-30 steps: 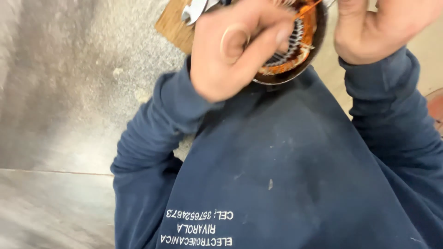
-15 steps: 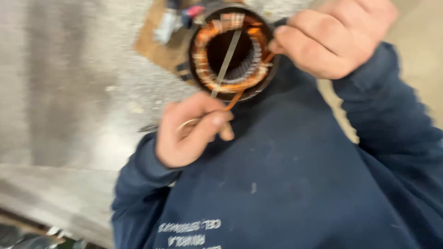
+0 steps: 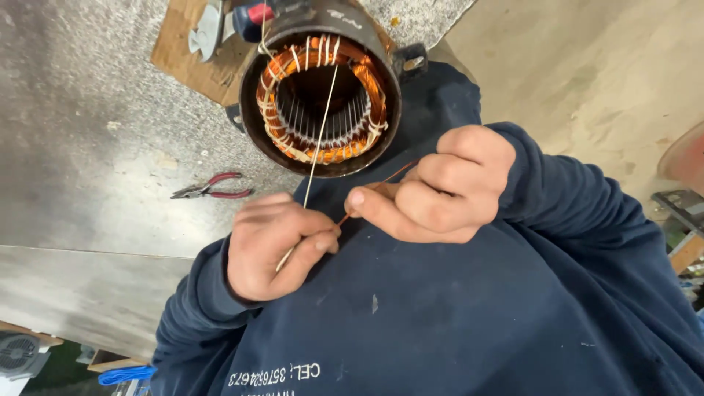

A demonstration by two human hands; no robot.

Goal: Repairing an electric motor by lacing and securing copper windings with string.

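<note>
Beyond both your hands, past the knuckles, a grey bench (image 3: 88, 110) takes up most of the view, and your dark blue sweatshirt (image 3: 455, 315) fills the space below your wrists.

The stator (image 3: 320, 88) sits just above your hands with its open bore facing you, copper windings (image 3: 370, 92) ringed around the inside and laced with pale ties. It is about equally close to either hand.

Your right hand (image 3: 438, 187) is curled into a loose fist, thumb and forefinger pressed together on a thin copper wire (image 3: 392, 176). That wire runs slantwise from near the stator's lower rim, through your right pinch, down toward your left fingertips.

Your left hand (image 3: 275, 246) is closed too, pinching a pale lacing cord (image 3: 320, 125). The cord's long axis runs nearly straight up from that hand across the bore to the far windings, taut and slightly tilted.

Left of your left hand, well apart on the bench, lie red-handled pliers (image 3: 213, 187). Beyond the stator a cardboard sheet (image 3: 187, 44) carries tools that the frame cuts off.

Where the cord's upper end is tied, and where the wire's end leaves the coil, are hard to make out. Your fingers hide how cord and wire meet.
</note>
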